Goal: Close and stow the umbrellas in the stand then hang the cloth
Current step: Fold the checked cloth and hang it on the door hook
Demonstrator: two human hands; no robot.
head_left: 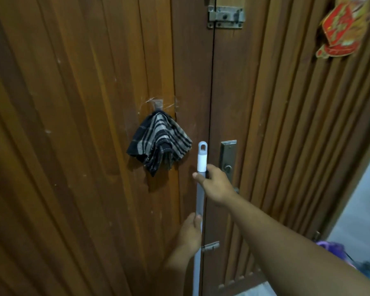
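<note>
A pair of brown wooden doors (73, 124) with vertical grooves fills the view, meeting at a dark centre seam; a metal slide bolt (225, 17) spans the seam near the top; a metal lock plate (228, 159) sits on the right leaf, a small latch (210, 246) lower down; a red and gold ornament (340, 30) hangs upper right; pale floor (361, 199) shows at the right edge; the light is dim.

Both forearms are bare, with no sleeve, watch or band showing below the door latch (226, 17). The left hand (189, 232) and right hand (217, 184) wear no gloves or rings.
</note>
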